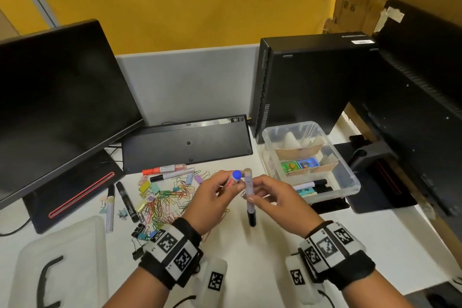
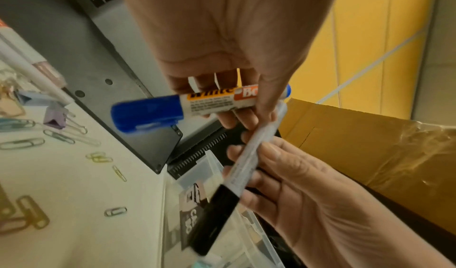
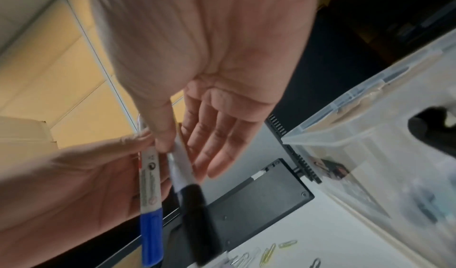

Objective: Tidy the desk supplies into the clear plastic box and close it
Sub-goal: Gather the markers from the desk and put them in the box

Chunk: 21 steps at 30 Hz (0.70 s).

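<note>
My left hand [image 1: 228,184] grips a blue-capped whiteboard marker [image 1: 233,179] above the desk's middle; in the left wrist view the marker [image 2: 197,104] lies across its curled fingers. Beside it my right hand [image 1: 252,195] pinches a black-capped marker [image 1: 250,197], held upright with the cap down, between thumb and fingers [image 3: 182,167]. The two markers almost touch at their tops. The clear plastic box [image 1: 350,182] stands open at the right, with cardboard dividers, erasers [image 1: 300,164] and several markers [image 1: 312,186] inside. Its lid [image 1: 62,257] lies at the front left.
Coloured paper clips [image 1: 165,200], binder clips [image 1: 138,230] and several markers [image 1: 162,169] are strewn left of my hands. An upturned keyboard [image 1: 187,142] lies behind them. A monitor [image 1: 55,97] stands left, a computer tower [image 1: 300,77] behind the box.
</note>
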{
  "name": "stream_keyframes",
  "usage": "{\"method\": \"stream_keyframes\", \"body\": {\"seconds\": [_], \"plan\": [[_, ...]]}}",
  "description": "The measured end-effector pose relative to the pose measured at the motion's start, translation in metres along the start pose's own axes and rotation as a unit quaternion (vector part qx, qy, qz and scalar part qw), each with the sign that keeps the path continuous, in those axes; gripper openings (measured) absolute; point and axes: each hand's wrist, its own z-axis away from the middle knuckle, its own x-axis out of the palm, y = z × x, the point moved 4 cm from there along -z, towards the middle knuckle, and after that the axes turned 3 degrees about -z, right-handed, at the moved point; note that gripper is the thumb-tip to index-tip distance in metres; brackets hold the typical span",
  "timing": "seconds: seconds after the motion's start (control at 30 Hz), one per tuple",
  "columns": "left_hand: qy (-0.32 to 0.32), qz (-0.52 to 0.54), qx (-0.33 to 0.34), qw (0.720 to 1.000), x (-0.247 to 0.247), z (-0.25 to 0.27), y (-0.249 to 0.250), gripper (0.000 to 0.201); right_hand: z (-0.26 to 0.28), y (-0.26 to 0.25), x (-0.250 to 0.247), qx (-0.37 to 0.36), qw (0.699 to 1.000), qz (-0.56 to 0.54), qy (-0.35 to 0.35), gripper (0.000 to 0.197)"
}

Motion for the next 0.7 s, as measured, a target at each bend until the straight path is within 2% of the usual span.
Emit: {"method": "stream_keyframes", "body": {"seconds": [0.1,0.17,0.2,0.27,0.33,0.4,0.57,0.7], "plan": [[0.046,-0.079,-0.012,0.996,-0.012,0.004,-0.009,0.024,0.007,-0.001,-0.028,-0.041,0.990,0.100,0.090,0.022],[0.063,-0.104,-0.017,0.992,-0.021,0.010,-0.013,0.022,0.015,-0.001,-0.054,-0.099,0.959,0.211,0.160,0.026],[0.060,-0.103,-0.023,0.993,-0.025,0.013,-0.015,0.021,0.018,0.002,-0.065,-0.111,0.944,0.262,0.168,0.026],[0.048,-0.099,-0.037,0.993,-0.032,0.020,-0.019,0.021,0.018,0.019,-0.081,-0.063,0.923,0.359,0.122,0.029],[0.052,-0.106,-0.048,0.992,-0.039,0.024,-0.024,0.020,0.011,0.048,-0.092,0.041,0.897,0.440,0.029,0.030],[0.067,-0.107,-0.060,0.990,-0.044,0.028,-0.029,0.016,0.001,0.068,-0.098,0.094,0.877,0.471,-0.031,0.023],[0.072,-0.101,-0.085,0.989,-0.045,0.034,-0.036,0.015,-0.023,0.089,-0.103,0.176,0.828,0.522,-0.101,0.022],[0.067,-0.112,-0.096,0.987,-0.042,0.036,-0.039,0.016,-0.032,0.096,-0.103,0.211,0.821,0.520,-0.108,0.026]]}}
